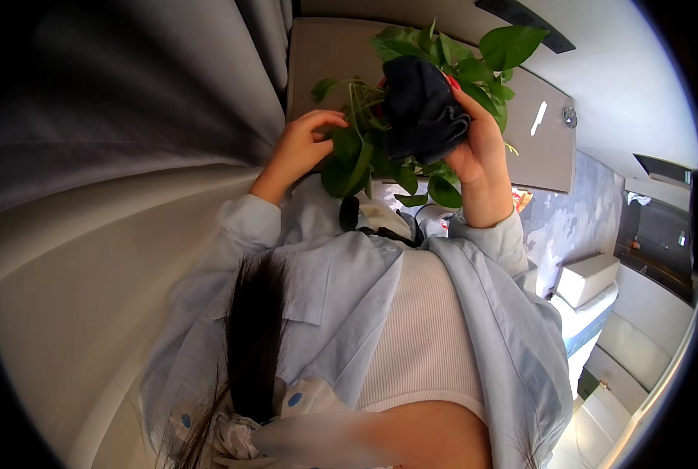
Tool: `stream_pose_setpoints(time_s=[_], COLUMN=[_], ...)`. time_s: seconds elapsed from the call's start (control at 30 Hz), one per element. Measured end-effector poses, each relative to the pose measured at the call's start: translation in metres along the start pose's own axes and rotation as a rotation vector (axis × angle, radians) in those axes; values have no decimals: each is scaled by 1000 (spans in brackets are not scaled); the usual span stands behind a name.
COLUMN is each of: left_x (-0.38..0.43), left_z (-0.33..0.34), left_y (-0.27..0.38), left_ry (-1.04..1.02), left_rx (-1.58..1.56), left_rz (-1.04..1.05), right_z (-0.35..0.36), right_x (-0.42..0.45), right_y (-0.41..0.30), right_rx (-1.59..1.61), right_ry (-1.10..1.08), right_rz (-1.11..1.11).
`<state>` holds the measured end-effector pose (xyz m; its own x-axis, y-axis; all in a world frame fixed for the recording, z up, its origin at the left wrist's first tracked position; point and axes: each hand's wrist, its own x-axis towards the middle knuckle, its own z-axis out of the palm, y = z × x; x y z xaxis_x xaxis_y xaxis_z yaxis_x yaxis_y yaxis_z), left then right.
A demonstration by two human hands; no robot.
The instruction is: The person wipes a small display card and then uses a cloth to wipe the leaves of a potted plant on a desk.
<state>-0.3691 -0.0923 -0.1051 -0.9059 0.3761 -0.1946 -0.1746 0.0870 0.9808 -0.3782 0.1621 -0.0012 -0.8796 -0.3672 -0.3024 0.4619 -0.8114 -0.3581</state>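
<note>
A leafy green houseplant [349, 158] stands before me on a taupe cabinet top, its leaves and stems spreading over and past the near edge. My right hand [481, 146] grips a bunched dark cloth [422, 108] from its right side, over the middle of the plant. Small red parts show beside the cloth; the cloth and leaves hide most of what is there. My left hand [305, 143] is at the plant's left side, its fingers loosely curled beside the stems and a large leaf. Whether those fingers touch a stem is unclear.
Grey curtains [208, 70] hang close on the left, beside the cabinet top [331, 53]. A small glass object [569, 116] sits at the cabinet's right end. Farther off at the right, a white box [588, 278] rests on a pale surface above a patterned grey-blue floor.
</note>
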Motion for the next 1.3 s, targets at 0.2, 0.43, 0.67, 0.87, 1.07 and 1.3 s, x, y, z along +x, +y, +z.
stream_pose_setpoints(time_s=[0.2, 0.43, 0.67, 0.87, 1.07, 1.3], left_x=[10, 13, 16, 10, 3, -8], left_z=[10, 5, 5, 12, 14, 10], left_y=[-2, 0, 11, 25, 57, 56], left_ry=[13, 175, 201, 187, 142, -77], left_rx=[186, -655, -850, -986, -1205, -1447], left_rz=[64, -263, -237, -297, -298, -219], right_z=[28, 32, 29, 9, -6, -12], right_x=[3, 10, 20, 26, 24, 18], right_y=[20, 44, 54, 63, 91, 107], right_rx=[-204, -1063, -1659, -1310, -1707, -1661], right_ry=[43, 69, -179, 253, -66, -176], right_rz=[-82, -680, -623, -889, -788, -896])
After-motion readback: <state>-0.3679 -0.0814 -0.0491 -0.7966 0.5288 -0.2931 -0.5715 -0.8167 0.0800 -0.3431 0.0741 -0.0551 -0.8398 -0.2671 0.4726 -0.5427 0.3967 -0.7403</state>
